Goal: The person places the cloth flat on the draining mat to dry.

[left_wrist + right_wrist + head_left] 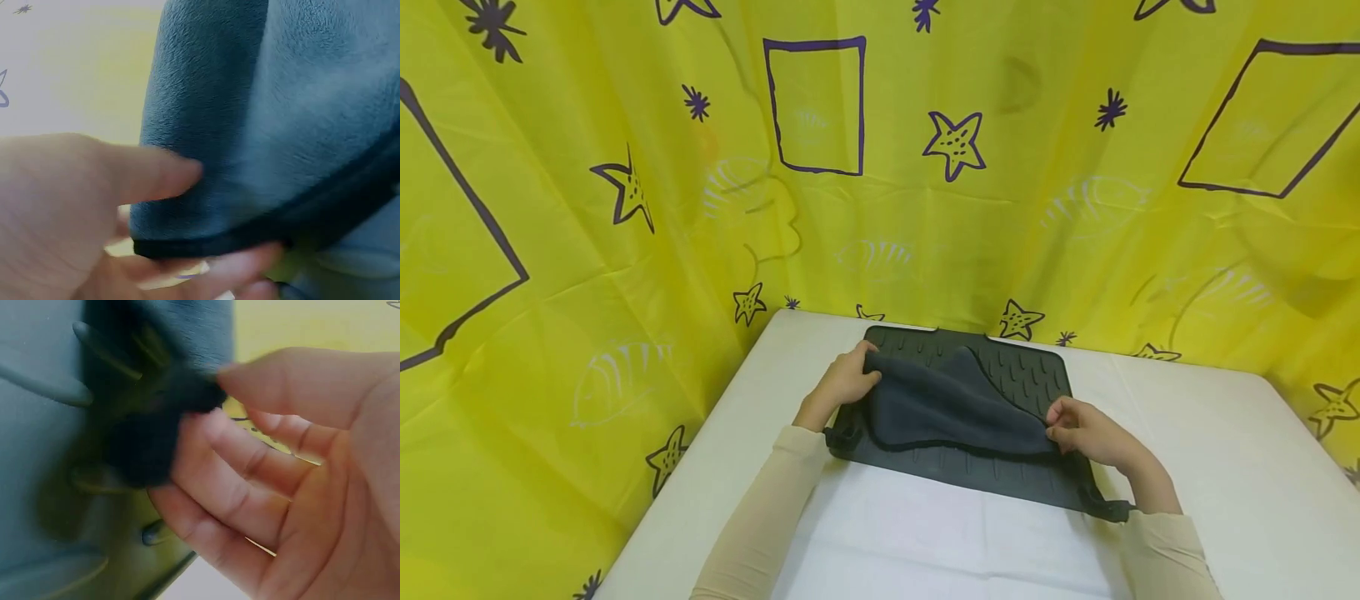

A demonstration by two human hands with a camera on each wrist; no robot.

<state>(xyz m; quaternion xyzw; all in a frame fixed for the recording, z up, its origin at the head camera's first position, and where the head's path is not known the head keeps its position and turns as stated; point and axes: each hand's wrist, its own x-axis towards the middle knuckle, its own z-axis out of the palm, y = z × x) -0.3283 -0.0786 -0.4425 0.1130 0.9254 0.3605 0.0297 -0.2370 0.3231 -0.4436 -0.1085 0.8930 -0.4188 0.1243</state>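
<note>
A dark blue-grey plush cloth with a black bound edge hangs in folds over a black ridged plastic tray. My left hand pinches its upper left corner, the thumb on the plush face and the fingers behind, as the left wrist view of the cloth shows. At the lower right, my right hand pinches the bound edge between thumb and fingertips. The right wrist view shows that edge blurred, close to the ridges of the tray. Much of the tray's middle is hidden under the cloth.
The tray lies on a white table near its back edge. A yellow curtain with purple stars and frames hangs behind the table and at its sides. Dark straps circle both wrists.
</note>
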